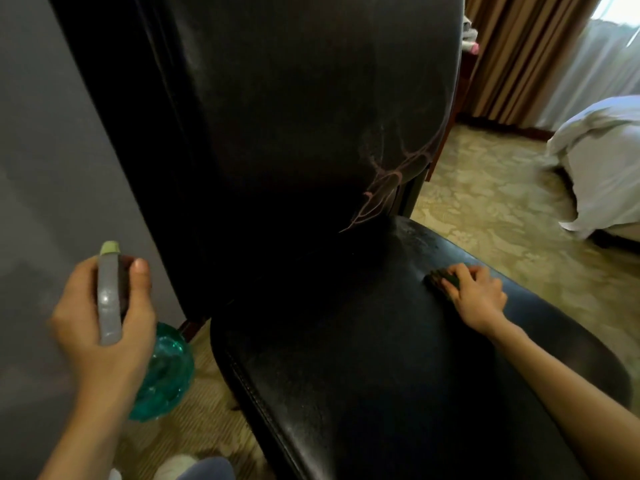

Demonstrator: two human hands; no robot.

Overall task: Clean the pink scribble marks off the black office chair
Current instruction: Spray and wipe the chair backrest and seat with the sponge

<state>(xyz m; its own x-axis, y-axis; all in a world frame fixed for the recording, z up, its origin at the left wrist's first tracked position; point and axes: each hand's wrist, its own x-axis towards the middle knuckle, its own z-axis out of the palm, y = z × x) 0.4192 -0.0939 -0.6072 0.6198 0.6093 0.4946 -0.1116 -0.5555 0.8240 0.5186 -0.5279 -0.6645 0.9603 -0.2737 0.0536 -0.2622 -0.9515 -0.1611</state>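
Head view: left hand point(78, 308) grips upright spray bottle point(110, 299); right hand point(479, 294) clutches pad point(437, 277) on chair seat point(346, 348).

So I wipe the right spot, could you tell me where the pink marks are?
In the head view, the pink marks run down the lower right of the backrest, just above the seat.

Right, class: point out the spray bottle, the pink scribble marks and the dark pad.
spray bottle point(168, 370): head view, on its teal body.
pink scribble marks point(384, 183): head view, middle of the tangle of lines.
dark pad point(437, 277): head view, its uncovered left end.
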